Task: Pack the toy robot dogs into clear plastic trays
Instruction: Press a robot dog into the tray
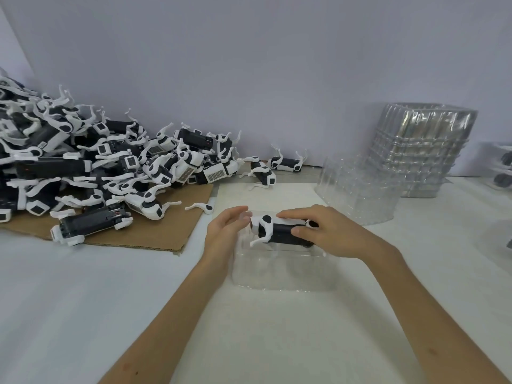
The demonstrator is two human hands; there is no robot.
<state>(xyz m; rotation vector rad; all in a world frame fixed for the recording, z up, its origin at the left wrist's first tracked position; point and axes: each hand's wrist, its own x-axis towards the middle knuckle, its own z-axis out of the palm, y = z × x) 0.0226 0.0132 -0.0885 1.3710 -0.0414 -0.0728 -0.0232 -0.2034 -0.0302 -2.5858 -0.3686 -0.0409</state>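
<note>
Seating the toy robot dog (279,231) in the clear tray (277,275): my right hand (324,234) grips its body, my straight-fingered left hand (224,231) steadies; I align legs first.

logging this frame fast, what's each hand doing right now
left hand: open, touching the head end of the toy robot dog
right hand: holding the toy robot dog by its body, over the clear plastic tray
</note>
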